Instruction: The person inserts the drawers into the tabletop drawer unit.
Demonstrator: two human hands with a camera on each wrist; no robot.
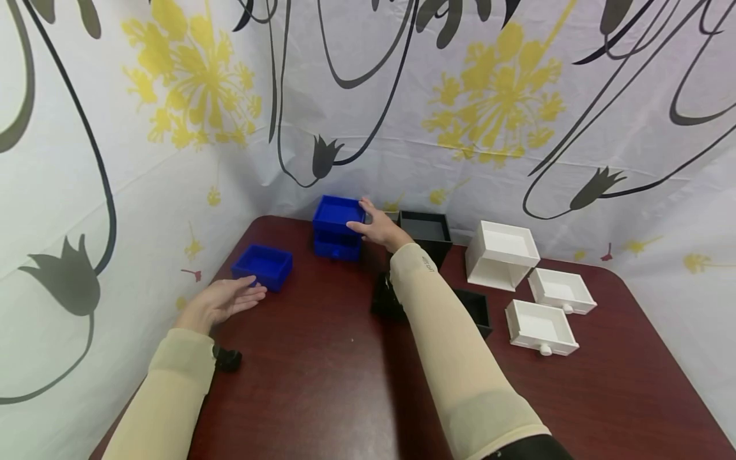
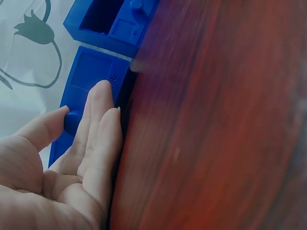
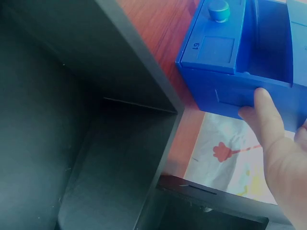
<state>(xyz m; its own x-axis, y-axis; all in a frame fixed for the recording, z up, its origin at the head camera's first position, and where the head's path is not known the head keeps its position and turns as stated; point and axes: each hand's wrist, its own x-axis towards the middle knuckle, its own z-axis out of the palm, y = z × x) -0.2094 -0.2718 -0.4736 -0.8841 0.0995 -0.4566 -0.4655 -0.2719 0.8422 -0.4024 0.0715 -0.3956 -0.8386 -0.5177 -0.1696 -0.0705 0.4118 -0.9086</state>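
My left hand is at the front of a loose blue drawer on the table's left side. In the left wrist view its fingers lie fairly straight across the drawer front, with the thumb near the round knob. Farther back stands a blue cabinet, a knobbed drawer in its lower slot and the upper slot bare. With fingers extended, my right hand touches the cabinet's right side; the right wrist view shows fingertips against its side wall.
A black cabinet stands right of the blue one, with black drawers in front, partly hidden by my right arm. Farther right are a white cabinet and two white drawers. A patterned cloth hangs behind the table.
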